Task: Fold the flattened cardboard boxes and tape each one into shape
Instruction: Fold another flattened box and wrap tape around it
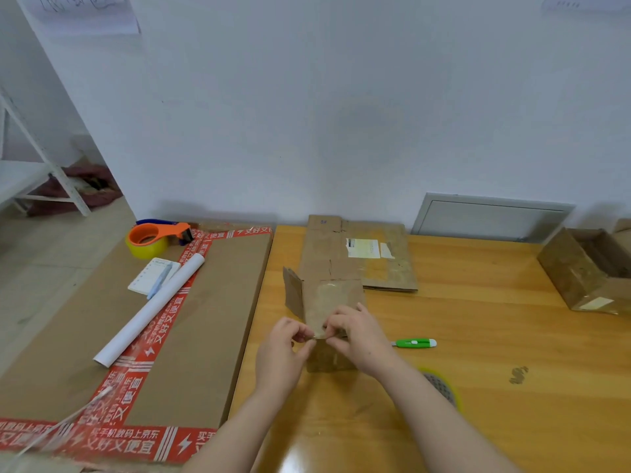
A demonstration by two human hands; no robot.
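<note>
The step in hand looked like taping: a small box (324,302) stood on the table (478,319) just left of the knife (415,343), with a shiny clear strip lying along its top panel. Both hands met at the box's near top edge. The left hand (283,349) and the right hand (358,336) each had curled fingertips pinching that edge, where the strip seemed to end; whether they gripped tape or card could not be told.

The box's long axis ran away from the person toward the wall, leaning a little left. One flap stuck out loose at its far-left corner, so that end seemed not yet closed.

Next, I judged, the strip's end needed pressing down over the near face, then the loose flap folding in and taping. That called for more tape: a roll (442,387) lay near the knife, on the person's side and partly under the right forearm. Flat cardboard (355,257) waited beyond the knife, and another made-up box (587,271) sat well to the knife's right.
</note>
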